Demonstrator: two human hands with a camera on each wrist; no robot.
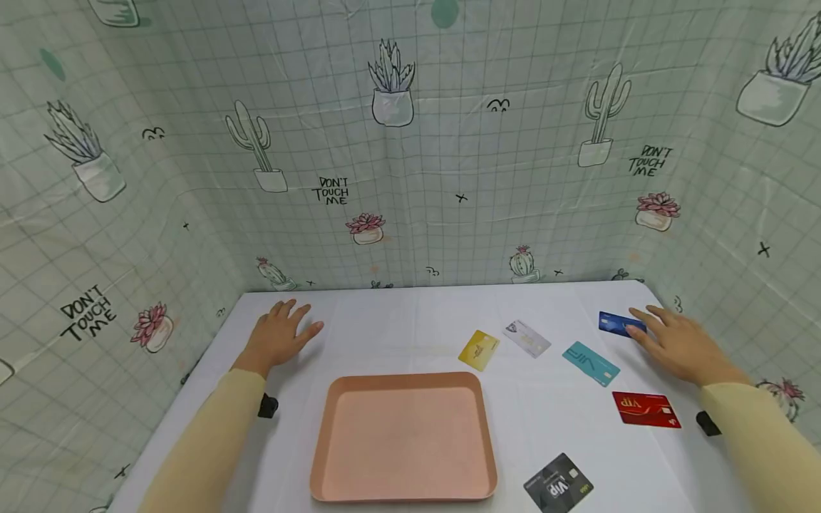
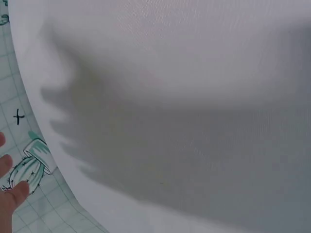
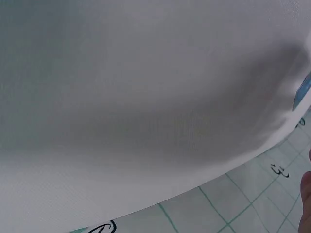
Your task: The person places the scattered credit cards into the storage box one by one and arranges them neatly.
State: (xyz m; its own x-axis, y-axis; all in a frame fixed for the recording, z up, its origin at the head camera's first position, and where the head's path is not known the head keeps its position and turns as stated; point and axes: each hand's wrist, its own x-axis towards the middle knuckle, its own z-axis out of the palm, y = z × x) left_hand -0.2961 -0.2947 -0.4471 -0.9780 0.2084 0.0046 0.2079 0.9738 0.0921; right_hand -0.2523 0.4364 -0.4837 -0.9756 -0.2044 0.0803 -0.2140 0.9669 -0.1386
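At the right side of the white table my right hand (image 1: 686, 348) reaches over a dark blue bank card (image 1: 617, 323), its fingers spread and its thumb overlapping the card's right end. Part of a blue card (image 3: 303, 92) shows at the edge of the right wrist view, apart from the fingertips there. My left hand (image 1: 272, 340) hovers over the table's far left part with fingers spread, holding nothing. Below the right hand lie a teal card (image 1: 591, 363) and a red VIP card (image 1: 644, 410). A yellow card (image 1: 478, 350) and a silvery white card (image 1: 527, 338) lie farther left.
A shallow salmon-pink tray (image 1: 404, 434) sits at the front middle, between the forearms. Right of it, near the front, lies a black VIP card (image 1: 558, 484). Cloth with a grid and cactus print (image 1: 436, 157) hangs behind the table and along both sides.
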